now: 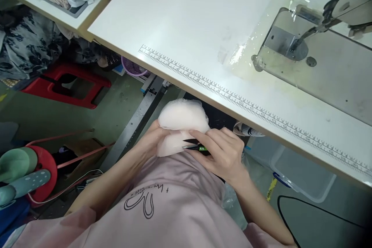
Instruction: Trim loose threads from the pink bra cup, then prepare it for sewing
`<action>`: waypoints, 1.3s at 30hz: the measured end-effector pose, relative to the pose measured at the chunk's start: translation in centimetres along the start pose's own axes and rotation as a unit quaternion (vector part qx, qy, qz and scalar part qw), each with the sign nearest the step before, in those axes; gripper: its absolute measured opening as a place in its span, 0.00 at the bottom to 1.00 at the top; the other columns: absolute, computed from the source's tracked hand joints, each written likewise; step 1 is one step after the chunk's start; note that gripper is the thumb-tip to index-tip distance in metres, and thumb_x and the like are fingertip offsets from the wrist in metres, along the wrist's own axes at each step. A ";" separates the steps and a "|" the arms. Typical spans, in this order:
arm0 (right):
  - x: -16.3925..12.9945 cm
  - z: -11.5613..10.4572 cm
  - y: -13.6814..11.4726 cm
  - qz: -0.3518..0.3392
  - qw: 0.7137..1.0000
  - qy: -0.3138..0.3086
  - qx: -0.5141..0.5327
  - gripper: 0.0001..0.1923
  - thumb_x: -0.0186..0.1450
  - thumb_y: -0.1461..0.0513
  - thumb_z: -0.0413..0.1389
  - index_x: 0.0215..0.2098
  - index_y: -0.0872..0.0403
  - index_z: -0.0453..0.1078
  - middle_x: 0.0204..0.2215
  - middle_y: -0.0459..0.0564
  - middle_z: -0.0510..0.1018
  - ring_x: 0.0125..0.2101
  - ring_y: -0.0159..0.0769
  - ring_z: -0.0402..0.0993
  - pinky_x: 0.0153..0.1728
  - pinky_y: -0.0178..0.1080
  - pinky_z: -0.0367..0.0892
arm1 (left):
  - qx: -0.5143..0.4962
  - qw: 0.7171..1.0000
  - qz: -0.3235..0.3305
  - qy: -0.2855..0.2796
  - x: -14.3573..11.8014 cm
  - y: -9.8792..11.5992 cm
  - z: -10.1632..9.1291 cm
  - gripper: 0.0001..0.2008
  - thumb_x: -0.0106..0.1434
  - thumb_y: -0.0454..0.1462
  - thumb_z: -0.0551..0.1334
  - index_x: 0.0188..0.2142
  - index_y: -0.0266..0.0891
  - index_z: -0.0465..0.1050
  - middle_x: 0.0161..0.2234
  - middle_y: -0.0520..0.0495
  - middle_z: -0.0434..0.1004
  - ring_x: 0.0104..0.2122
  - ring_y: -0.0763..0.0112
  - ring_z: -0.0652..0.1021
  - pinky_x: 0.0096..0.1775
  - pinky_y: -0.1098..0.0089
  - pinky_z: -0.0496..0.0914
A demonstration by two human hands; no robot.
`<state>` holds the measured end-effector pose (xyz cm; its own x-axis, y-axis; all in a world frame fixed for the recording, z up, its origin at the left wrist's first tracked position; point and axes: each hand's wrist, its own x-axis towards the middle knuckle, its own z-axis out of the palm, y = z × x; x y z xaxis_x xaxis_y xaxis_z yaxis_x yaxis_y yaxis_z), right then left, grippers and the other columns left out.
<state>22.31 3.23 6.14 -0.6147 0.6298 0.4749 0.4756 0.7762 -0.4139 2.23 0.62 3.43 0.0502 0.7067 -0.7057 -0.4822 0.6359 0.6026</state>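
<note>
A pale pink padded cup-shaped piece [181, 118] is held below the table edge, close to my chest. My left hand [152, 141] grips its left side from underneath. My right hand [225, 153] holds small thread snips [195, 146] with black blades and a green handle, the blades pointing left against the lower edge of the padded piece.
A white sewing table [188, 19] with a printed ruler [250, 106] along its front edge fills the upper frame. The sewing machine's bed and needle [296, 42] sit at the right. A red stool [65, 85], a clear bin [305, 174] and cloth lie on the floor around.
</note>
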 end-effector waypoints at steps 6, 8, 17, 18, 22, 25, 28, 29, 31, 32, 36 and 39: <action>1.0 0.4 -0.3 0.030 0.999 0.012 0.028 0.12 0.64 0.70 0.49 0.40 0.54 0.72 0.22 0.44 0.73 0.22 0.31 0.65 0.24 0.39 0.52 | 0.034 0.999 0.006 -0.006 -0.1 0.2 0.1 0.23 0.43 0.36 0.76 0.40 0.37 0.80 0.40 0.44 0.82 0.44 0.53 0.79 0.40 0.69 0.75; 1.3 0.2 0.1 0.064 0.995 0.007 0.075 0.12 0.64 0.70 0.49 0.39 0.53 0.72 0.22 0.44 0.72 0.22 0.31 0.65 0.25 0.38 0.53 | 0.052 0.999 -0.007 -0.008 -0.1 0.2 0.1 0.22 0.44 0.36 0.76 0.41 0.36 0.79 0.41 0.44 0.82 0.44 0.54 0.79 0.40 0.70 0.75; 1.6 -0.6 1.5 0.216 0.965 -0.007 0.150 0.05 0.67 0.61 0.58 0.42 0.51 0.71 0.37 0.47 0.78 0.32 0.35 0.74 0.33 0.36 0.67 | 0.006 0.997 -0.072 -0.022 -0.3 0.0 -0.1 0.24 0.45 0.34 0.75 0.44 0.36 0.78 0.43 0.42 0.81 0.42 0.56 0.80 0.37 0.69 0.76; 1.4 -0.9 1.5 0.205 0.969 -0.004 0.141 0.08 0.67 0.60 0.59 0.45 0.51 0.70 0.38 0.47 0.78 0.33 0.35 0.74 0.34 0.36 0.67 | 0.004 0.997 -0.072 -0.023 -0.3 0.0 -0.2 0.25 0.46 0.34 0.75 0.45 0.36 0.77 0.44 0.42 0.81 0.42 0.55 0.80 0.38 0.69 0.76; 0.2 -2.1 1.7 0.148 0.983 -0.025 0.103 0.08 0.69 0.62 0.56 0.47 0.53 0.68 0.36 0.49 0.78 0.29 0.34 0.73 0.30 0.36 0.66 | 0.015 0.998 -0.065 -0.017 -0.2 0.0 -0.5 0.32 0.44 0.34 0.76 0.51 0.37 0.74 0.44 0.42 0.81 0.43 0.55 0.80 0.38 0.68 0.77; -0.5 -2.5 1.4 0.102 0.993 -0.027 0.056 0.06 0.69 0.62 0.58 0.43 0.55 0.69 0.30 0.47 0.76 0.26 0.32 0.71 0.27 0.35 0.63 | 0.032 0.998 -0.059 0.009 -0.3 0.2 -0.5 0.35 0.44 0.34 0.76 0.53 0.39 0.73 0.42 0.44 0.81 0.42 0.57 0.80 0.37 0.70 0.77; -0.7 -2.4 1.0 0.081 0.996 -0.023 0.009 0.06 0.69 0.62 0.59 0.40 0.57 0.70 0.26 0.46 0.75 0.25 0.31 0.70 0.26 0.34 0.60 | 0.052 0.997 -0.058 0.016 -0.4 0.3 -0.4 0.35 0.44 0.34 0.76 0.54 0.41 0.72 0.42 0.46 0.81 0.43 0.59 0.80 0.37 0.71 0.77; -0.7 -2.3 0.8 0.082 0.996 -0.024 0.000 0.06 0.69 0.61 0.59 0.40 0.58 0.70 0.25 0.45 0.74 0.24 0.31 0.69 0.25 0.34 0.59 | 0.056 0.997 -0.057 0.017 -0.4 0.3 -0.4 0.35 0.44 0.34 0.76 0.54 0.41 0.72 0.42 0.46 0.81 0.43 0.59 0.80 0.37 0.72 0.77; -0.5 -2.2 0.6 0.083 0.996 -0.026 -0.008 0.07 0.69 0.61 0.58 0.39 0.58 0.71 0.24 0.45 0.73 0.24 0.30 0.68 0.25 0.34 0.58 | 0.059 0.997 -0.048 0.020 -0.3 0.2 -0.4 0.35 0.44 0.35 0.77 0.53 0.41 0.73 0.42 0.47 0.81 0.42 0.61 0.81 0.36 0.73 0.77; -0.4 -2.1 0.6 0.080 0.996 -0.026 -0.011 0.07 0.70 0.61 0.58 0.38 0.58 0.71 0.24 0.45 0.73 0.24 0.30 0.68 0.25 0.35 0.58 | 0.060 0.997 -0.046 0.020 -0.3 0.2 -0.4 0.35 0.44 0.35 0.77 0.53 0.42 0.73 0.41 0.48 0.81 0.41 0.61 0.81 0.36 0.74 0.77; 0.0 -2.1 0.5 0.065 0.997 -0.036 -0.027 0.09 0.70 0.60 0.57 0.37 0.59 0.72 0.22 0.44 0.70 0.22 0.29 0.65 0.25 0.35 0.55 | 0.055 0.997 -0.045 0.009 -0.2 -0.1 -0.4 0.34 0.44 0.36 0.77 0.52 0.41 0.74 0.40 0.48 0.82 0.41 0.61 0.81 0.37 0.73 0.77; 0.3 -2.0 0.4 0.059 0.996 -0.042 -0.043 0.10 0.70 0.59 0.57 0.35 0.59 0.72 0.22 0.44 0.70 0.22 0.29 0.64 0.25 0.35 0.54 | 0.052 0.998 -0.040 0.016 -0.2 -0.2 -0.3 0.35 0.43 0.36 0.77 0.53 0.41 0.73 0.39 0.47 0.82 0.40 0.60 0.81 0.36 0.72 0.77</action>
<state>23.59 3.78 7.69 -0.6005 0.7144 0.3592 0.5972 0.6994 -0.3927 2.04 0.24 3.27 0.0553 0.6430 -0.7639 -0.3835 0.7200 0.5783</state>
